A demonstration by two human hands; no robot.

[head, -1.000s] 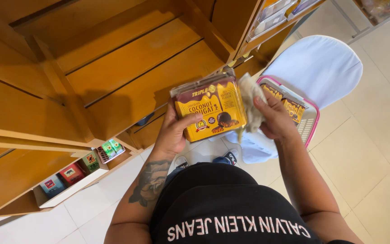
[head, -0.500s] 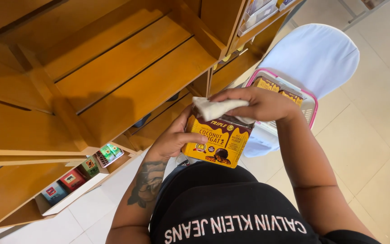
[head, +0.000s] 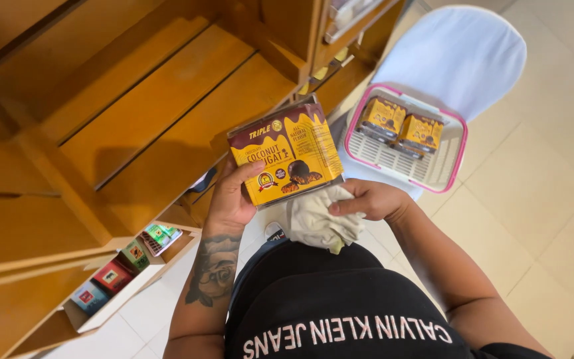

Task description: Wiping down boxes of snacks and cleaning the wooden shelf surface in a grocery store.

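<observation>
My left hand holds a yellow and brown sweets box in clear wrap, tilted face up in front of the wooden shelf. My right hand grips a crumpled pale cloth just below the box's lower edge, touching it. Behind the hands, a pink-rimmed white basket holds two more of the same boxes.
The basket rests on a chair with a white cover. Slatted wooden shelves fill the left side. A lower shelf tray holds small coloured packets. Pale floor tiles lie to the right.
The cloth hand has gone from the box's right side, over its top, to under its lower edge. The left hand raised and tilted the box face up toward the shelf.
</observation>
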